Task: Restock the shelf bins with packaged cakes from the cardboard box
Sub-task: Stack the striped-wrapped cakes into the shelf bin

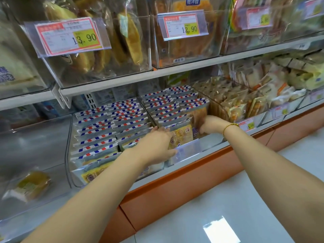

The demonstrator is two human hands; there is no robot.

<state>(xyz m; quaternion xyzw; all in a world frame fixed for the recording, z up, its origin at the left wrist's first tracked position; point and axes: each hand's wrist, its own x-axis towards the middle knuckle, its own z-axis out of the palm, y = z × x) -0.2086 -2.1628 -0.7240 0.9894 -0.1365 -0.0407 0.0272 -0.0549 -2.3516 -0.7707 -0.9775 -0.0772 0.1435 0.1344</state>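
Observation:
Two clear shelf bins sit side by side on the lower shelf, filled with rows of packaged cakes [112, 130] in wrappers with red, white and blue striped tops. My left hand [157, 142] lies with straight fingers against the left side of the front yellow cake pack [182, 137] in the right bin [189, 151]. My right hand [210, 124], with a gold bracelet at the wrist, curls its fingers round the right end of the front packs in that bin. The left bin [70, 155] is packed full. No cardboard box is in view.
A clear bin at far left holds a single yellow cake [33, 185]. To the right, more bins hold other wrapped pastries [245, 100]. The upper shelf carries bins of larger cakes with price tags [70, 35]. An orange shelf base [175, 186] meets a pale tiled floor.

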